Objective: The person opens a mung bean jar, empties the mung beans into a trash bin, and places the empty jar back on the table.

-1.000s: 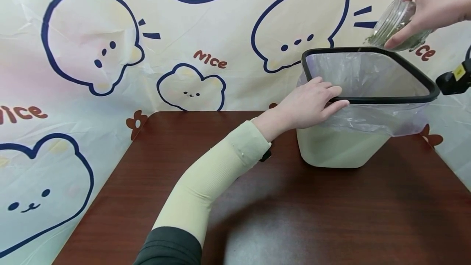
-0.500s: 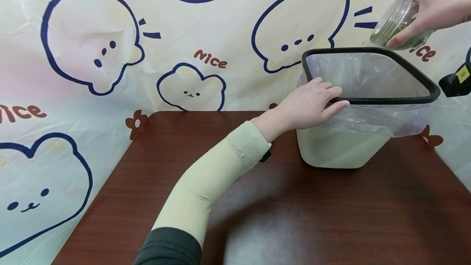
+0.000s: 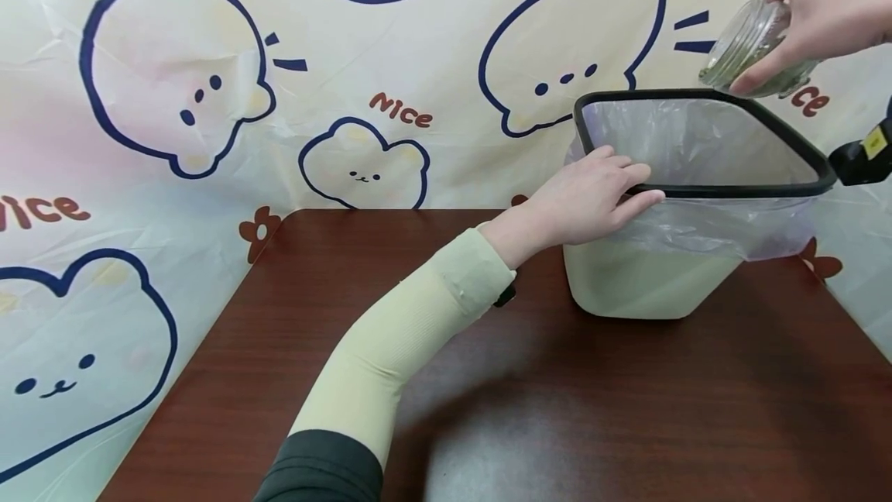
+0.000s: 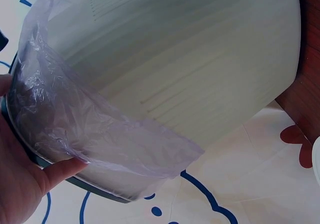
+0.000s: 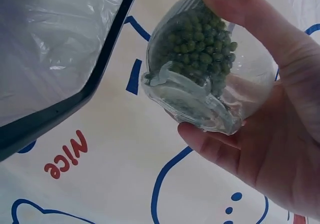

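At the right of the head view, a pale green trash bin (image 3: 648, 285) with a black rim stands on the table, lined with a translucent purplish bag (image 3: 739, 227). My left hand (image 3: 585, 196) grips its near left rim; in the left wrist view the thumb (image 4: 65, 170) presses the bag's outside while the other fingers are mostly hidden. Above the far right rim, my right hand (image 3: 829, 18) holds a clear glass jar (image 3: 749, 49) tilted, mouth low and toward the bin. Small round green beans (image 5: 195, 48) lie in the jar, seen closely in the right wrist view.
The dark brown table (image 3: 557, 409) fills the front. A cartoon-printed cloth (image 3: 432, 45) hangs behind it and along its sides. A black device with a yellow label (image 3: 864, 153) shows by the bin's right rim. The inside bottom of the bin is out of sight.
Green bits blurred at the jar's mouth a second ago are hardly visible there now. The jar and right hand have shifted only slightly. My left hand keeps its place on the rim.
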`<action>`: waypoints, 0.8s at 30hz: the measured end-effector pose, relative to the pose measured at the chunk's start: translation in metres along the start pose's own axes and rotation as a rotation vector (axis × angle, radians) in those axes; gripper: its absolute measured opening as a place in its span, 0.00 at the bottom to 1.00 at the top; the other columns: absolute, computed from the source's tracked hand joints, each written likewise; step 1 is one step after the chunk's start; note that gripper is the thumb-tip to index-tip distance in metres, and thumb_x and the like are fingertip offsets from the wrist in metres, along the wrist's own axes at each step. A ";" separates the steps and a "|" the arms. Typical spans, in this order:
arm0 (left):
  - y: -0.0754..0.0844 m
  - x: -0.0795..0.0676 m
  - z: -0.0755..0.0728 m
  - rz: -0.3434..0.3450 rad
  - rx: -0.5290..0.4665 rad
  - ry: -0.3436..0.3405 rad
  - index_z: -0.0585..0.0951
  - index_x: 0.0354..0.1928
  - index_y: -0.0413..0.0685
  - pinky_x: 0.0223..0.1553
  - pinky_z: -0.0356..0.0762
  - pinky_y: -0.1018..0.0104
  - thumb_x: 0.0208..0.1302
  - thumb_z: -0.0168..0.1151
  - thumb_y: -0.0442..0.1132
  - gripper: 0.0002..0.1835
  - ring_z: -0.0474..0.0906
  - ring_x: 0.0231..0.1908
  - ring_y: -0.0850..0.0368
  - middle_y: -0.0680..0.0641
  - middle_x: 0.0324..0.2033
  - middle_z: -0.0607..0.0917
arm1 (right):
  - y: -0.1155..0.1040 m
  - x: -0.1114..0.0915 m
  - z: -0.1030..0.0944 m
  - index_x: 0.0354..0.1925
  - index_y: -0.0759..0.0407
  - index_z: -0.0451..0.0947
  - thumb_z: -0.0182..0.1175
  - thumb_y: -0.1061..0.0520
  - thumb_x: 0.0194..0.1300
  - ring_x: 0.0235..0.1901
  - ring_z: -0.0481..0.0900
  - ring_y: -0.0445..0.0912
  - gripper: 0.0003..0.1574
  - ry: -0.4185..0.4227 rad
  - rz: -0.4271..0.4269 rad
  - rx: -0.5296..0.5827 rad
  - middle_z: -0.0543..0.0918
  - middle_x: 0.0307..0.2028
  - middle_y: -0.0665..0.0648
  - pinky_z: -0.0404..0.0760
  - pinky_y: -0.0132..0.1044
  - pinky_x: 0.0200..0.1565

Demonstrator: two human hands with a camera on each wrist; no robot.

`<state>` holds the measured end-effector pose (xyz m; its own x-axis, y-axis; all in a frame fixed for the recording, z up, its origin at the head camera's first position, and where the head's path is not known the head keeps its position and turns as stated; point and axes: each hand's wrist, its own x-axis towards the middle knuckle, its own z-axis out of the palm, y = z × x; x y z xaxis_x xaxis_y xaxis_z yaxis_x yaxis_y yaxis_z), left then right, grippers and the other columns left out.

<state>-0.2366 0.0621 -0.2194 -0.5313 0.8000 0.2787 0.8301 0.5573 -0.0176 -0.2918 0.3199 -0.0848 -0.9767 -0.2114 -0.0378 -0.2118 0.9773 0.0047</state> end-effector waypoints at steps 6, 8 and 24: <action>0.000 -0.001 0.000 0.000 0.000 -0.004 0.71 0.34 0.53 0.40 0.62 0.72 0.76 0.38 0.58 0.20 0.66 0.38 0.59 0.55 0.30 0.73 | 0.002 0.004 0.004 0.58 0.87 0.40 0.71 0.49 0.57 0.38 0.69 0.70 0.62 -0.113 -0.030 0.007 0.58 0.46 0.85 0.81 0.47 0.30; 0.000 -0.001 0.001 0.005 0.003 0.001 0.71 0.34 0.53 0.40 0.62 0.72 0.76 0.38 0.57 0.20 0.66 0.38 0.59 0.55 0.29 0.73 | 0.003 0.004 0.005 0.58 0.87 0.40 0.71 0.50 0.56 0.37 0.70 0.69 0.62 -0.090 -0.028 0.010 0.58 0.45 0.85 0.81 0.46 0.29; 0.000 -0.001 0.000 -0.007 0.011 0.001 0.71 0.34 0.53 0.40 0.62 0.72 0.76 0.39 0.58 0.20 0.66 0.39 0.60 0.55 0.29 0.74 | 0.001 0.005 0.004 0.58 0.88 0.41 0.72 0.52 0.56 0.39 0.68 0.73 0.60 -0.044 -0.031 0.000 0.58 0.46 0.86 0.81 0.53 0.34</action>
<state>-0.2366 0.0614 -0.2198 -0.5372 0.7958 0.2795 0.8243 0.5656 -0.0260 -0.2964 0.3197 -0.0892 -0.9671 -0.2407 -0.0821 -0.2418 0.9703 0.0031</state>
